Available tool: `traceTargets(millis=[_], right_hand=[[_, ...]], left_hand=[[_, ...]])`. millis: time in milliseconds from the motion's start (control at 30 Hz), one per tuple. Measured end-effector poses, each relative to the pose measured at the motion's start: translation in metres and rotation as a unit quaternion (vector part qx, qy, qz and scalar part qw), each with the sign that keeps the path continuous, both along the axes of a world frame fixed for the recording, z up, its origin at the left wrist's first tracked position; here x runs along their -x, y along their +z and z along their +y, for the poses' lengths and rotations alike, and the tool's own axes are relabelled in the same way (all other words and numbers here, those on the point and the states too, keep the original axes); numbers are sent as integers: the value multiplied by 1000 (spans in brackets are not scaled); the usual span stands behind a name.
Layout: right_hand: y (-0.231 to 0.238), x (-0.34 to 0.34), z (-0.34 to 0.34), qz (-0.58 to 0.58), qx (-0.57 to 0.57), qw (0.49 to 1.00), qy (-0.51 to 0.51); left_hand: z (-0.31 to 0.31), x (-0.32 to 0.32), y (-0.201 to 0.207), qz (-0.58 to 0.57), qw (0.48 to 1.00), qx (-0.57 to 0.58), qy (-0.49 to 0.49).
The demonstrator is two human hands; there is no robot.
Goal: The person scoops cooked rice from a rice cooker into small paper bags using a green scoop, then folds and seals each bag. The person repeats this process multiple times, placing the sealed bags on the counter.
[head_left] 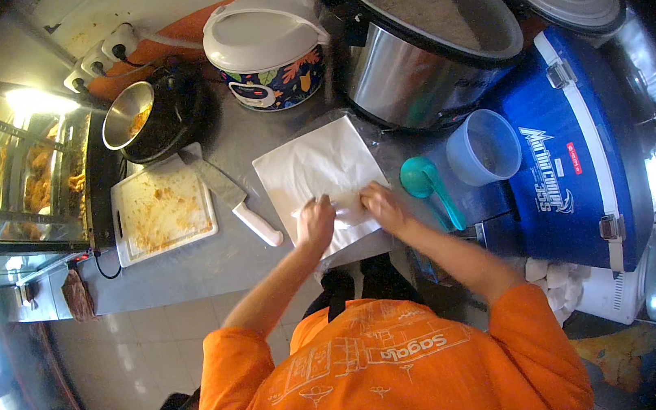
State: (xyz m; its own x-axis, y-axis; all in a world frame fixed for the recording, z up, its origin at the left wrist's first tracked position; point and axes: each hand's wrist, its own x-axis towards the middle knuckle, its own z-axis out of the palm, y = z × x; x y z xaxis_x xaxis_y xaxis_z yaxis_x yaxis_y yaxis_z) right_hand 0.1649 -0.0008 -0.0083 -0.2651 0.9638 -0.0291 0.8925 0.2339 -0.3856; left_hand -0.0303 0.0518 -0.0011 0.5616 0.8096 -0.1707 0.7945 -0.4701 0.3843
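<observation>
A stack of white wrapping paper (312, 158) lies on the steel counter in front of me. My left hand (316, 221) is closed over the paper's near half, fingers curled in. Level with it, my right hand (383, 205) is also closed, at the sheet's right edge. Something whitish and thin shows between the two hands, but its kind is unclear against the paper. A green rice scoop (420, 178) rests just right of my right hand. To the left of the paper lies a white-handled knife (257, 223), its blade touching the stained white cutting board (162, 209).
A large steel cooker (410, 72) of rice stands at the back, beside a patterned rice cooker (268, 85). A clear plastic tub (469, 151) and a blue cooler box (578, 174) are on the right. Far left are a metal bowl (122, 132) and a lit glass food display (22, 177).
</observation>
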Motion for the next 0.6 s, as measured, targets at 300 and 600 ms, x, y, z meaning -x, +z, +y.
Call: traceTargets(millis=[300,600], right_hand=[[-23,33,-61,143,-85,973,-163],[-20,49,-57,439,33,870,-220]], left_hand=[[-82,3,-44,-340,932,-40,121],[-46,-46,-7,-510,675,418,332]])
